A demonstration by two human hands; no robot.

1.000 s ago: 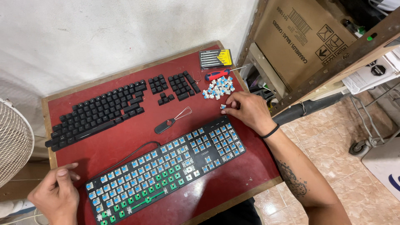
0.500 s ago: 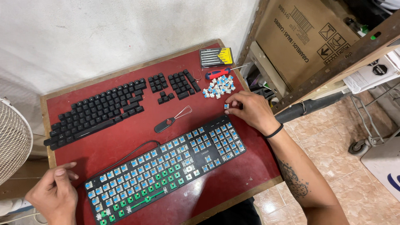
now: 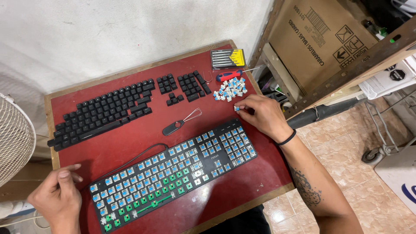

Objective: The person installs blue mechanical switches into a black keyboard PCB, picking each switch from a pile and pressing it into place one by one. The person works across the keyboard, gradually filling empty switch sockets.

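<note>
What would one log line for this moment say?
right hand: pinching blue switch | left hand: empty, beside bare keyboard | keycaps: laid out

a: our left hand (image 3: 58, 197) is cut off at the bottom edge; the fan (image 3: 13, 143) runs off the left edge.

b: noted. our right hand (image 3: 262, 115) hides most of the small switch (image 3: 237, 108); we can't tell the grip.
</note>
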